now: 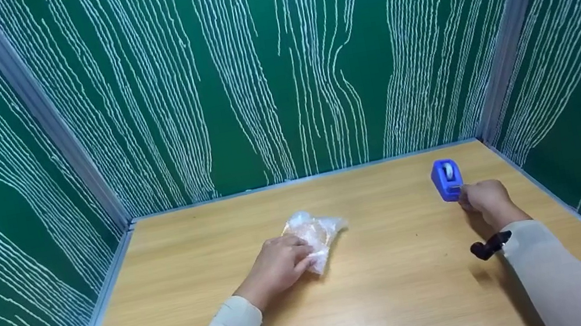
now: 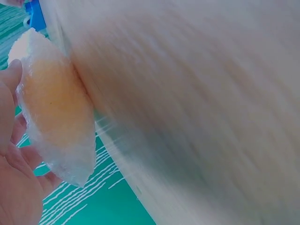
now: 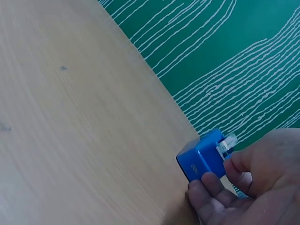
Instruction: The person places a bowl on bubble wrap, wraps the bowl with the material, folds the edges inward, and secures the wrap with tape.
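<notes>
A bubble-wrapped package (image 1: 314,235) with an orange-tinted middle lies left of the table's centre. My left hand (image 1: 280,262) grips its near left side; in the left wrist view the thumb lies on the wrap (image 2: 56,103) and the other fingers reach behind it. Toward the far right stands a blue tape dispenser (image 1: 445,181) with a pale roll (image 1: 448,171). My right hand (image 1: 487,200) is at its near end, thumb and forefinger pinched together at the tape's end. In the right wrist view, other fingertips touch or nearly touch the dispenser (image 3: 201,157).
The light wooden table (image 1: 396,299) is bordered by metal edging and green walls (image 1: 275,71) with wavy white lines. Grey posts (image 1: 46,115) rise at the far corners. The dispenser stands near the table's right edge. A black strap piece (image 1: 490,246) sits at the right cuff.
</notes>
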`<state>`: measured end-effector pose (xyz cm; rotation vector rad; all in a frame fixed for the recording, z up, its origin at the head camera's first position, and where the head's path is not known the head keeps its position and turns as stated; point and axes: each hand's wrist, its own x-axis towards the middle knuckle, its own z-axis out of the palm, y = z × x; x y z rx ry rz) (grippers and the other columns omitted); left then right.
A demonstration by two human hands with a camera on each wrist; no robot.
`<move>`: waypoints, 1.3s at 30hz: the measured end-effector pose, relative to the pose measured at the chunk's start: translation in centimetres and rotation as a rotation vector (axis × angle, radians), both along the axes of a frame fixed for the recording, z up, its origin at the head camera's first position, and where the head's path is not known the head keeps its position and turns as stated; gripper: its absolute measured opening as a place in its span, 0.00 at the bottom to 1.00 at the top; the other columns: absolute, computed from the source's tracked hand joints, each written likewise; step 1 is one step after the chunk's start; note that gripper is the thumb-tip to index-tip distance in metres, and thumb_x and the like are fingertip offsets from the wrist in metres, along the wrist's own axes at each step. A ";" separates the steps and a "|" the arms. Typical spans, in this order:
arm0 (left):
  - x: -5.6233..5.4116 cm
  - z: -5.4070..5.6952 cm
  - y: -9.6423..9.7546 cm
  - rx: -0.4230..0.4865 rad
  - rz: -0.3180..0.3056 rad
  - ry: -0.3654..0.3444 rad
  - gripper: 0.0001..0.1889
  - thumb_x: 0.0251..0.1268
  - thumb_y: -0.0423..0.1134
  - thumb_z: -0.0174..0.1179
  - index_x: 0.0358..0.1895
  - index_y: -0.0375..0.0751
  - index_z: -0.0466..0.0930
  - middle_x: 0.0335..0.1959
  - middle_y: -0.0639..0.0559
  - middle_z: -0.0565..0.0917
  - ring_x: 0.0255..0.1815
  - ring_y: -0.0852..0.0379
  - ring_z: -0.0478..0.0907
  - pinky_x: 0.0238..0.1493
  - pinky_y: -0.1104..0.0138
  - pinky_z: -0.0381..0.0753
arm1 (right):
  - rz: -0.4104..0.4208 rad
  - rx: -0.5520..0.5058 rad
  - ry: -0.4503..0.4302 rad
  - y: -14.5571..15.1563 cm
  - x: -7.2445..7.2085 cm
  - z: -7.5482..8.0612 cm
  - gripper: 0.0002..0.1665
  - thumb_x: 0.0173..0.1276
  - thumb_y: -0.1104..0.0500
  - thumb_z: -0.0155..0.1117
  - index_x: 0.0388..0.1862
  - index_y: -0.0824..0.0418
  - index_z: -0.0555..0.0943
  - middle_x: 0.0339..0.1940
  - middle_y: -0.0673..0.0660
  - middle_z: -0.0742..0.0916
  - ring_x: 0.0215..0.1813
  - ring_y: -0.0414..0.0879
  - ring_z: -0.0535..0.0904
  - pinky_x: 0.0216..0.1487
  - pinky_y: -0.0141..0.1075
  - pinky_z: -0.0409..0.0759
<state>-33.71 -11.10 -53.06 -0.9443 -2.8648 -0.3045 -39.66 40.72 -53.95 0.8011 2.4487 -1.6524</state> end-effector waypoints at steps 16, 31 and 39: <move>0.2 0.2 0.2 -0.006 0.017 -0.031 0.22 0.89 0.59 0.59 0.68 0.54 0.92 0.70 0.54 0.89 0.75 0.50 0.83 0.85 0.45 0.75 | 0.084 0.001 -0.024 0.7 0.4 -0.3 0.35 0.92 0.55 0.45 0.85 0.77 0.66 0.73 0.70 0.82 0.67 0.57 0.81 0.84 0.53 0.78; 0.2 0.1 0.1 0.009 0.009 -0.029 0.21 0.88 0.59 0.60 0.68 0.55 0.93 0.69 0.55 0.90 0.76 0.49 0.83 0.86 0.44 0.73 | 0.129 0.109 -0.032 0.6 0.5 -0.3 0.28 0.89 0.56 0.47 0.73 0.77 0.74 0.51 0.64 0.87 0.55 0.58 0.82 0.66 0.52 0.84; 0.1 0.1 0.2 -0.003 0.029 -0.054 0.23 0.88 0.61 0.59 0.70 0.56 0.91 0.72 0.56 0.89 0.79 0.50 0.81 0.88 0.45 0.71 | 0.156 0.105 -0.072 0.8 0.1 -0.2 0.25 0.90 0.57 0.45 0.70 0.75 0.74 0.50 0.63 0.84 0.57 0.58 0.80 0.64 0.48 0.81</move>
